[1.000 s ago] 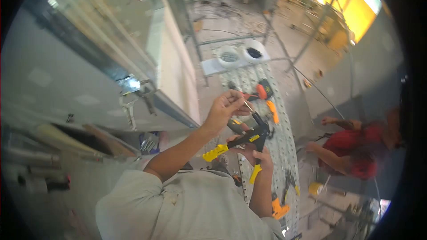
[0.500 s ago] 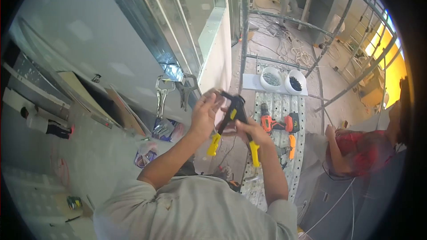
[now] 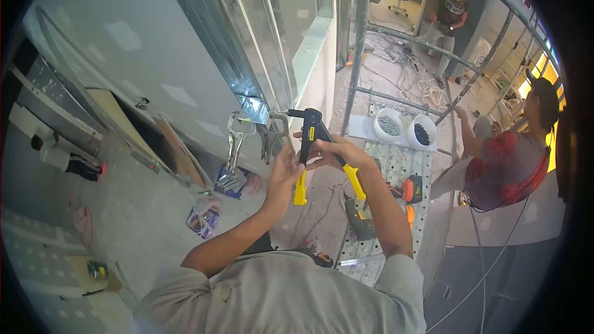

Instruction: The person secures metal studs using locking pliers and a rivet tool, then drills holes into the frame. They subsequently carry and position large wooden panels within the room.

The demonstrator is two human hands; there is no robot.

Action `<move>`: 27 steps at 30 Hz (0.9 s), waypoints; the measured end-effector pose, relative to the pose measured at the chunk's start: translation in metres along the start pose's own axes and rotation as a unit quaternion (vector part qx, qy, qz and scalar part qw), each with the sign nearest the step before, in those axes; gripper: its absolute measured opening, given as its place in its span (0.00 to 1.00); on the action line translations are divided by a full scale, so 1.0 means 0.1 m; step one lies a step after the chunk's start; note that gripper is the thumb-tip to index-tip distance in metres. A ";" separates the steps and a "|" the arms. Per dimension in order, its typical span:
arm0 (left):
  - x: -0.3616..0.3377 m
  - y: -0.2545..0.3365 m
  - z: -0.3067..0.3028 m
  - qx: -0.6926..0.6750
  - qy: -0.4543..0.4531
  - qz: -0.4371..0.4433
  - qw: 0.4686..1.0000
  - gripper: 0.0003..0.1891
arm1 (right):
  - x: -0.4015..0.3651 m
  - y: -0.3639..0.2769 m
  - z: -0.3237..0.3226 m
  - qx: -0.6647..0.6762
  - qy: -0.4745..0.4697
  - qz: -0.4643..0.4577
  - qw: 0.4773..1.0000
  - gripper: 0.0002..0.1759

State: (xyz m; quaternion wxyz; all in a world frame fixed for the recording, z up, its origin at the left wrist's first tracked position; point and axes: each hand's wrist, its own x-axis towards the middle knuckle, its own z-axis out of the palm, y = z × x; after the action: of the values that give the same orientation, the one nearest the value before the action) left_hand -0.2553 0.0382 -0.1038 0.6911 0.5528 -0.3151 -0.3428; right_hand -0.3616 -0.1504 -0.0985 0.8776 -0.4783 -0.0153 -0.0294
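A black hand riveter (image 3: 311,133) with yellow handle grips is held upright in front of me, its handles spread apart. My left hand (image 3: 285,173) is closed at the left handle. My right hand (image 3: 350,151) is closed on the tool too, fingertips against its black body and the other handle below the palm. The riveter's nose points left, close to a locking clamp (image 3: 275,141). A second locking clamp (image 3: 233,148) hangs beside it at the end of a shiny metal stud (image 3: 253,108). Some of my fingers are hidden behind the tool.
A perforated metal platform (image 3: 396,164) carries a white tub of screws (image 3: 388,125), a tub of dark screws (image 3: 421,133) and a red-black drill (image 3: 411,189). Scaffold tubes (image 3: 427,43) rise behind. A person in red (image 3: 504,167) is at right; another person (image 3: 448,15) is farther back.
The riveter has turned more upright and moved closer to the clamps, with both my hands on it. The person in red now reaches toward the scaffold. My view has shifted.
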 end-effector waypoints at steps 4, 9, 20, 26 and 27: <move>-0.09 -0.15 -0.18 0.027 -0.056 -0.170 0.984 0.25 | 0.08 -0.04 0.00 -0.011 -0.004 0.002 1.000 0.37; -0.10 -0.49 -0.28 0.010 -0.083 -0.188 0.979 0.21 | 0.10 -0.04 -0.01 -0.029 0.006 0.007 1.000 0.38; -0.04 -0.59 -0.29 -0.027 -0.114 -0.166 0.979 0.17 | 0.24 -0.12 0.00 -0.058 0.021 0.047 0.997 0.38; -0.05 -0.76 -0.49 -0.095 -0.131 -0.137 0.977 0.17 | 0.16 0.10 -0.15 0.029 0.003 0.040 0.999 0.37; -0.07 -0.71 -0.46 -0.096 -0.132 -0.137 0.977 0.17 | 0.07 0.07 -0.12 0.029 0.004 0.041 0.999 0.37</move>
State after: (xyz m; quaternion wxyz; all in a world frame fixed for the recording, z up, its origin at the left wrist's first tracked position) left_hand -0.2306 0.0583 -0.1821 0.6396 0.4722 -0.2902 -0.5326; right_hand -0.3541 -0.1571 -0.1100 0.8915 -0.4530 0.0067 0.0050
